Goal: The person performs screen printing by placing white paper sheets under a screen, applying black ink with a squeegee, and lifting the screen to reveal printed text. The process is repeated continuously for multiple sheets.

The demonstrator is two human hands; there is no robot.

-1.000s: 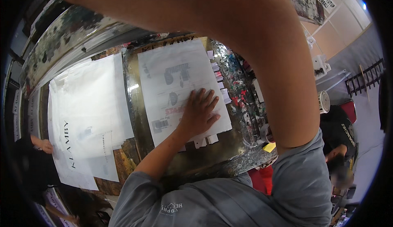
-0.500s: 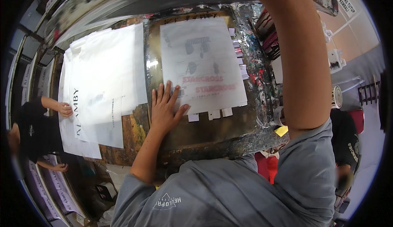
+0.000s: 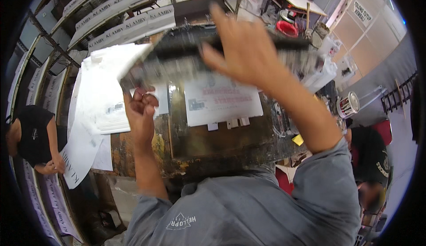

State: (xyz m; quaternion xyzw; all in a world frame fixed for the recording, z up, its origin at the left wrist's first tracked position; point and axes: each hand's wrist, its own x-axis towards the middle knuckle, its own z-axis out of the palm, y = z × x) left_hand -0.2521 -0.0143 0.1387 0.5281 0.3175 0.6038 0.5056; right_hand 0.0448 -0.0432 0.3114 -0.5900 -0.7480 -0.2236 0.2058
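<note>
A screen-printing frame [image 3: 166, 71], smeared by motion, is tilted over the far part of the printing board [image 3: 199, 144]. At its near left corner my left hand [image 3: 143, 102] has its fingers curled against the edge. My right hand [image 3: 246, 53] is above the frame, blurred, with thumb and fingers apart and nothing seen in it. Under the frame lies a translucent white sheet [image 3: 226, 111] with faint red and grey print; its far part is hidden. White tabs [image 3: 233, 123] stick out along its near edge.
A stack of white printed sheets [image 3: 106, 91] lies at the left. Beyond it, a person [image 3: 35, 135] holds a curled sheet [image 3: 84, 157]. Racks [image 3: 128, 26] stand at the far left. Paint cans [image 3: 348, 104] and a red tub [image 3: 286, 28] are at the right, with another person [image 3: 370, 153].
The frame has come down from its raised position. My left hand has gone from the sheet to its corner, and my right arm has lowered. The person at left has pulled a sheet off the stack.
</note>
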